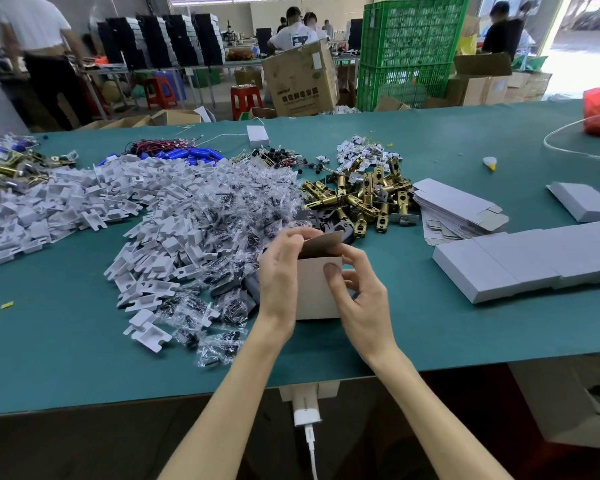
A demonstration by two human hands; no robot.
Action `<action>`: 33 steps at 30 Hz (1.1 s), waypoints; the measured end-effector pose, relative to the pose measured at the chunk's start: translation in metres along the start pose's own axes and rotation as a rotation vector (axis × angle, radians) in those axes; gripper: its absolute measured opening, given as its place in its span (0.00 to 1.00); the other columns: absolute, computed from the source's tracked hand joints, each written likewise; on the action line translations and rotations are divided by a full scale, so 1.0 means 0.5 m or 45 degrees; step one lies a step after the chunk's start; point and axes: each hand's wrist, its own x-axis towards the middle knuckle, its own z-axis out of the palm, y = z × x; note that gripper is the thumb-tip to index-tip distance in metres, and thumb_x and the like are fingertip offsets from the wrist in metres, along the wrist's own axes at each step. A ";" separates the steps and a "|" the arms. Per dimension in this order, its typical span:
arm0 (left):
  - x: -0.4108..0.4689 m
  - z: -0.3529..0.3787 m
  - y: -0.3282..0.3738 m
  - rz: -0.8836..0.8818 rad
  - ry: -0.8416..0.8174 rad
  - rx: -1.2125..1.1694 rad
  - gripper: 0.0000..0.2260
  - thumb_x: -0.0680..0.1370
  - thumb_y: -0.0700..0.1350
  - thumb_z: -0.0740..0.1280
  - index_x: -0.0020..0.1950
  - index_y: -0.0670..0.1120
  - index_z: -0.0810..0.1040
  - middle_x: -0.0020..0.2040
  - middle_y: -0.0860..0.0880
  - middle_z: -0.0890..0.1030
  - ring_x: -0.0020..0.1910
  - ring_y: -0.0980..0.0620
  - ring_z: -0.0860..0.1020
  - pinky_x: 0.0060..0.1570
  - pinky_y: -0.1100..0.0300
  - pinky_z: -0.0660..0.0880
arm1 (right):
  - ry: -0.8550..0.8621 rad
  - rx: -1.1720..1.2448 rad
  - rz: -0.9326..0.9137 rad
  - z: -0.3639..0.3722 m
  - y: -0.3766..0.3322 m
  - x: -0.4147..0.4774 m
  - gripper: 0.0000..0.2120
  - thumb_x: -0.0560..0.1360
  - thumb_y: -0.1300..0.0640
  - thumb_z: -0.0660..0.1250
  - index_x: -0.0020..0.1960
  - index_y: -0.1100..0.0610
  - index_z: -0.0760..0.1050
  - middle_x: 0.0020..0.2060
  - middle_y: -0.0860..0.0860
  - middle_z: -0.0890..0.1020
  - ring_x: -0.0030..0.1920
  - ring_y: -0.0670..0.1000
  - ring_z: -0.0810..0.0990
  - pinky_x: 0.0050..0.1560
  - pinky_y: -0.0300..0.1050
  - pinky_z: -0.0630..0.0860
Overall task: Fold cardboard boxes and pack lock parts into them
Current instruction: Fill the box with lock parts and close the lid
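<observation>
Box (314,292) upright near front of worktop (66,341), clasped both sides: left grip (279,271) wrapped round left edge, fingertips on brown flap (323,243); right grip (359,294) pinching right side, thumb on front. Inside hidden; unclear if base touches worktop. Behind: bagged screws (229,216), latches (364,199), blanks (459,206); trays (59,202) cut off left.

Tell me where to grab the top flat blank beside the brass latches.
Probably pinch the top blank by its flap end at the right, coming from the right: flaps jut out there, while brass latches crowd its left end.
</observation>
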 end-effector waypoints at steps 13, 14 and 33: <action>-0.014 -0.011 -0.003 -0.051 -0.088 -0.029 0.10 0.78 0.47 0.64 0.51 0.45 0.83 0.50 0.45 0.86 0.43 0.50 0.82 0.36 0.58 0.79 | 0.070 0.031 0.049 0.000 0.003 -0.001 0.17 0.81 0.48 0.68 0.65 0.40 0.65 0.52 0.38 0.82 0.47 0.44 0.84 0.40 0.30 0.75; -0.014 -0.009 -0.004 -0.047 -0.076 -0.005 0.08 0.78 0.47 0.65 0.51 0.46 0.83 0.49 0.48 0.86 0.42 0.52 0.82 0.35 0.58 0.79 | 0.074 0.039 0.064 -0.002 0.003 0.000 0.18 0.81 0.48 0.69 0.66 0.41 0.64 0.52 0.38 0.82 0.47 0.44 0.84 0.40 0.31 0.75; -0.010 -0.031 -0.016 0.126 -0.098 0.209 0.11 0.82 0.54 0.68 0.60 0.50 0.83 0.53 0.50 0.85 0.46 0.47 0.81 0.44 0.49 0.81 | 0.011 -0.018 0.024 -0.002 0.010 0.000 0.16 0.84 0.45 0.59 0.71 0.42 0.70 0.50 0.40 0.80 0.44 0.40 0.80 0.37 0.30 0.74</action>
